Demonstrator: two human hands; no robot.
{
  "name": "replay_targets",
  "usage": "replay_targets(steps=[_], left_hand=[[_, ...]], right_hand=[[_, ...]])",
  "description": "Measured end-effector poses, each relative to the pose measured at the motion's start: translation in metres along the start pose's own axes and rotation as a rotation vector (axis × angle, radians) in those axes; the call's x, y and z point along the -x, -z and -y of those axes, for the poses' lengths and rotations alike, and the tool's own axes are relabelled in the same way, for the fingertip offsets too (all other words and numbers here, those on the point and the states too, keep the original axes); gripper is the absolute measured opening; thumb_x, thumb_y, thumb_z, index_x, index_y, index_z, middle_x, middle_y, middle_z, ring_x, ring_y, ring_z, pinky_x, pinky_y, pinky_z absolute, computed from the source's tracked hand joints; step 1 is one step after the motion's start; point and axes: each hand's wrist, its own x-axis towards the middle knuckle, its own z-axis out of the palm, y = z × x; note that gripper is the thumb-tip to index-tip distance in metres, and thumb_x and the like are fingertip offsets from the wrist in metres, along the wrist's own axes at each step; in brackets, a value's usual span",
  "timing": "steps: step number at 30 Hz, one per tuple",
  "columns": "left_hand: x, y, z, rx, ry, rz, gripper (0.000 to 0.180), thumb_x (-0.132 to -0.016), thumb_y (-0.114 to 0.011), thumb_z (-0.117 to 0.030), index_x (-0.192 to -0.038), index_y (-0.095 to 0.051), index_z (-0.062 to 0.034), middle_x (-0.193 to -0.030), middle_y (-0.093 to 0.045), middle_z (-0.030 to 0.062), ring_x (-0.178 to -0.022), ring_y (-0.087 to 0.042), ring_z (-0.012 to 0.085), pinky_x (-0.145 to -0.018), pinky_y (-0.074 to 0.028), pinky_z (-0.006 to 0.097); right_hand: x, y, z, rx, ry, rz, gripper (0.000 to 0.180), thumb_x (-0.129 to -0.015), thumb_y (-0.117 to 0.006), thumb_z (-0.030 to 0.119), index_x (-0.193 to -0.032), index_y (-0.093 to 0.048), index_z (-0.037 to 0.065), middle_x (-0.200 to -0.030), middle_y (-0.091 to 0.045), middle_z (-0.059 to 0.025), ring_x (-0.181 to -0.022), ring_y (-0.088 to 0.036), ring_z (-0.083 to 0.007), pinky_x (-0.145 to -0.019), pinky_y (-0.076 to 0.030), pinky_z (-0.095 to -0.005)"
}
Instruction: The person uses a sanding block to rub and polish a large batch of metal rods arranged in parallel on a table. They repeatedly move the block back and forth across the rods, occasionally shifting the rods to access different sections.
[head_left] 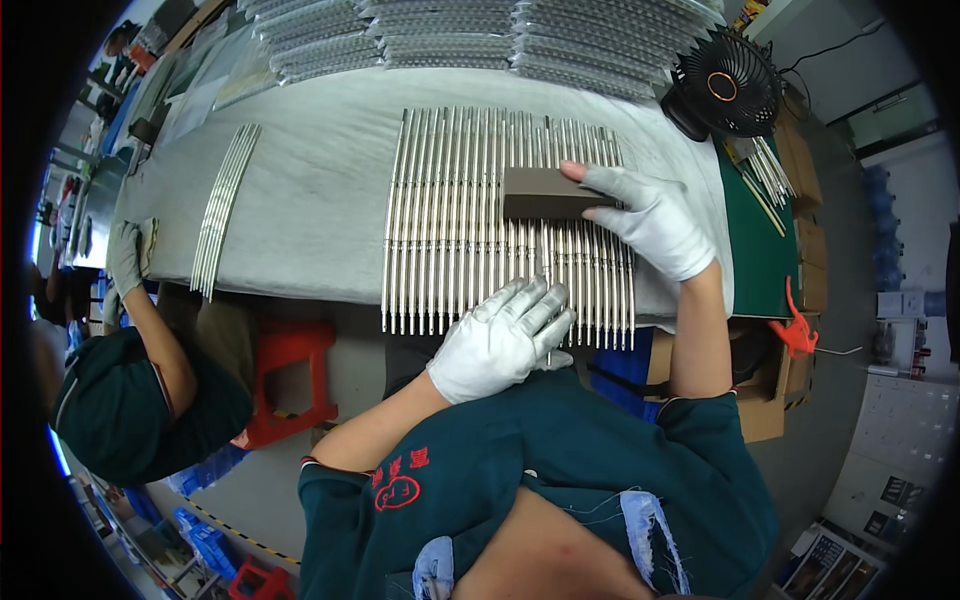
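A row of slim silver metal rods (440, 210) lies side by side on the cloth-covered table in front of me, their near ends over the edge. My right hand (660, 220), in a white glove with bare fingertips, grips the right end of a brown rectangular block (545, 194). The block rests across the upper middle of the rods. Flat over the near ends of the rods lies my gloved left hand (505, 335), fingers stretched out and touching them. Its fingertips are beside one rod that sits slightly out of line; whether they press on it is hard to tell.
A smaller bunch of rods (225, 210) lies to the left, near a co-worker's gloved hand (127, 255). Bubble-wrapped stacks (440, 40) line the back. At the right are a black fan (725, 85), more rods (770, 175) and a red-handled tool (795, 325). A red stool (290, 380) stands below.
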Motion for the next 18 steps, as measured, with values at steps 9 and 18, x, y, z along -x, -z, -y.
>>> replay_targets(steps=[9,18], left_hand=[[0.004,0.001,0.001,0.034,0.027,0.009,0.058,-0.081,-0.071,-0.048,-0.123,-0.060,-0.0104,-0.124,-0.062,0.0136,-0.117,-0.061,0.0317,-0.102,-0.047,0.045],[0.001,0.004,0.000,0.001,0.020,0.038,0.057,-0.083,-0.067,-0.050,-0.122,-0.062,-0.0095,-0.124,-0.063,0.0126,-0.119,-0.059,0.0310,-0.104,-0.045,0.044]], right_hand=[[0.036,0.038,-0.008,-0.132,-0.199,-0.030,0.053,-0.086,-0.068,0.000,-0.137,-0.059,0.011,-0.131,-0.064,-0.0106,-0.119,-0.062,-0.0221,-0.103,-0.047,-0.0293],[0.014,0.011,-0.011,-0.215,-0.155,0.070,0.053,-0.086,-0.068,0.003,-0.137,-0.059,0.015,-0.127,-0.067,-0.0078,-0.112,-0.065,-0.0193,-0.100,-0.049,-0.0277]])
